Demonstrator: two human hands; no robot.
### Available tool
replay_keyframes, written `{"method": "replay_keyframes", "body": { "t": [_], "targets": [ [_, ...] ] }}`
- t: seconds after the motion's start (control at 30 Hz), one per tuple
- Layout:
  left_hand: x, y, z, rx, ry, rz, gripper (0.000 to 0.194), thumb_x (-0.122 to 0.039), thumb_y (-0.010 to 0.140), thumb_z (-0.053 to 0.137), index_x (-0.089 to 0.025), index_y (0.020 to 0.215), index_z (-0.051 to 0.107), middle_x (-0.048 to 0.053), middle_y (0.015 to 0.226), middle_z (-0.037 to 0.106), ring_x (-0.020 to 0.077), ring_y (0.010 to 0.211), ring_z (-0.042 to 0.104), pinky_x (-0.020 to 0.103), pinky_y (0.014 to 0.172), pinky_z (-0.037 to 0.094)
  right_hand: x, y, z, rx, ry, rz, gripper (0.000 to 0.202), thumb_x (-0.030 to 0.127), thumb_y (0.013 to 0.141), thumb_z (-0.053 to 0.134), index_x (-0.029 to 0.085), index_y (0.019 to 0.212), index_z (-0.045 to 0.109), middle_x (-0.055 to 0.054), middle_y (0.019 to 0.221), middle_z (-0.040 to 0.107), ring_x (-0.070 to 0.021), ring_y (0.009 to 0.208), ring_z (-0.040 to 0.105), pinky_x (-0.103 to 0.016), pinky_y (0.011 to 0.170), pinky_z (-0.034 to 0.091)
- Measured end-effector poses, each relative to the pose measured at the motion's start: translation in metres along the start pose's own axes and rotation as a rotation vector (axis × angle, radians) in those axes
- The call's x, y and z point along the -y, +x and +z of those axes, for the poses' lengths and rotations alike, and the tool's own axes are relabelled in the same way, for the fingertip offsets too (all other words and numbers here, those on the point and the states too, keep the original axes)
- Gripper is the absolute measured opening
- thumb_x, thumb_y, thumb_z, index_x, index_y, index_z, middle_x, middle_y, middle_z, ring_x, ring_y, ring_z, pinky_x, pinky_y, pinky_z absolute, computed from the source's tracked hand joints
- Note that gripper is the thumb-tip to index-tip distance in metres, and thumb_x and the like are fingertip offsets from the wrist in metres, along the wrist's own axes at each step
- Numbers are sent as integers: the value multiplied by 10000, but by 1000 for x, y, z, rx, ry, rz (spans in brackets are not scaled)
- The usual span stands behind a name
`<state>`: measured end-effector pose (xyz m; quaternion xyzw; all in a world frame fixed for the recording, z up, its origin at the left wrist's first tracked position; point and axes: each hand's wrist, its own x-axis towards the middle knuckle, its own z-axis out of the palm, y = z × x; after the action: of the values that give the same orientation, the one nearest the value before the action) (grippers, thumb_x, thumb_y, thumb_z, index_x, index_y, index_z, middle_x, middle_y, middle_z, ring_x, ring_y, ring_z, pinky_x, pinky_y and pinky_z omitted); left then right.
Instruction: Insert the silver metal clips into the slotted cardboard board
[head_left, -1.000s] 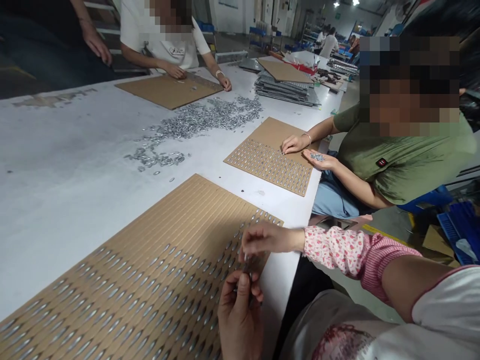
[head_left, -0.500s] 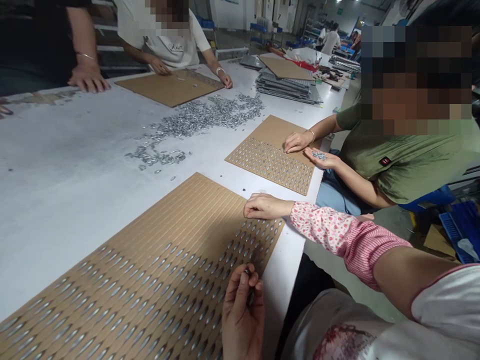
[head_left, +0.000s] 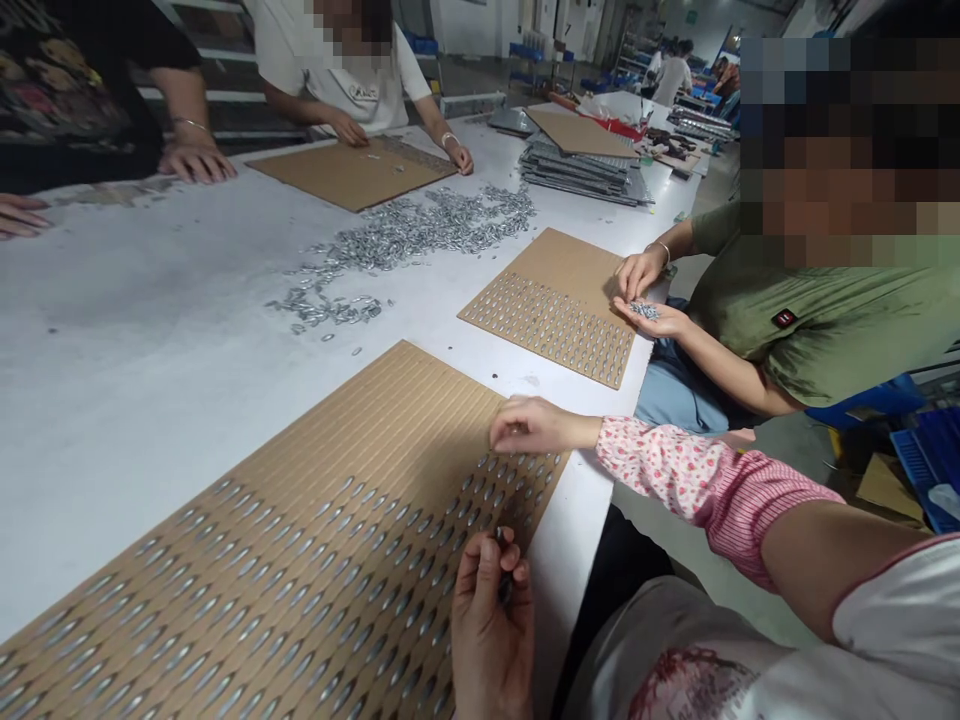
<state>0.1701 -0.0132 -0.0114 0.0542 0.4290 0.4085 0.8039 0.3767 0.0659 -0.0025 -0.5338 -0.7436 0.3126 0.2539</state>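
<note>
A brown grooved cardboard sheet [head_left: 375,420] lies in front of me, set with slanting rows of small silver spindle-shaped metal pieces [head_left: 281,580]. Over its near right edge, my left hand [head_left: 491,620] is closed with the fingers curled up, and a few dark metal pieces [head_left: 501,540] show between thumb and fingers. My right hand [head_left: 531,425], at the end of a pink strawberry-print sleeve, is just above the sheet's far right edge, by the end of the rows. Its fingers are bent together and slightly blurred; what they hold is hidden.
A loose heap of metal pieces [head_left: 420,232] lies mid-table. On the right, a co-worker in a green shirt [head_left: 750,320] has a smaller filled sheet [head_left: 551,320] and pieces in one palm. Across the table are another cardboard sheet [head_left: 330,178], two more people and stacked grey panels [head_left: 581,172].
My right hand has shifted slightly toward me and its fingers have loosened a little. My left hand keeps its closed pose. The green-shirted co-worker's hand has moved from the sheet to their palm.
</note>
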Motion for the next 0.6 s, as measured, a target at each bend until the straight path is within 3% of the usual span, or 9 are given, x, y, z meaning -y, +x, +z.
{"method": "replay_keyframes", "body": {
  "t": [0.07, 0.13, 0.23, 0.37, 0.5, 0.6],
  "targets": [
    [0, 0, 0, -9, 14, 7, 337, -287, 530, 878, -164, 758, 662, 1, 783, 627, 51, 587, 514, 116, 517, 468, 16, -11, 8, 201, 246, -83, 240, 358, 818, 641, 135, 908, 651, -35, 854, 636, -107, 790, 562, -227, 766, 428],
    [0, 0, -1, -10, 39, 18, 341, -308, 528, 878, -168, 741, 652, -20, 742, 600, 51, 583, 505, 113, 516, 462, 28, -21, 19, 293, 398, -128, 328, 431, 770, 679, 129, 897, 656, -38, 855, 631, -107, 795, 571, -218, 746, 439],
    [-1, -3, 0, -6, 80, 41, 330, -345, 559, 861, -172, 732, 639, -35, 693, 559, 54, 576, 482, 115, 512, 454, 36, -29, 32, 219, 562, -112, 394, 507, 768, 649, 124, 856, 625, -45, 851, 609, -102, 782, 569, -221, 724, 448],
    [-3, -6, 3, 24, 74, 1, 331, -345, 575, 853, -170, 752, 635, -21, 724, 568, 45, 552, 438, 115, 485, 421, 38, -26, 30, 160, 787, -18, 446, 560, 788, 591, 117, 838, 561, -57, 873, 621, -88, 761, 566, -222, 711, 446],
    [-4, -6, 5, 31, 52, 18, 365, -336, 520, 879, -165, 713, 621, -41, 643, 519, 45, 529, 417, 118, 468, 402, 43, -24, 24, 239, 662, 11, 442, 516, 731, 676, 105, 880, 609, -32, 832, 609, -78, 728, 551, -200, 668, 429],
    [-3, -7, 2, -1, 96, 41, 359, -373, 538, 865, -177, 691, 605, -50, 586, 496, 60, 524, 427, 130, 475, 416, 47, -28, 31, 251, 680, 56, 423, 497, 742, 674, 106, 888, 609, -15, 801, 596, -70, 713, 548, -196, 675, 432]
  ]
}}
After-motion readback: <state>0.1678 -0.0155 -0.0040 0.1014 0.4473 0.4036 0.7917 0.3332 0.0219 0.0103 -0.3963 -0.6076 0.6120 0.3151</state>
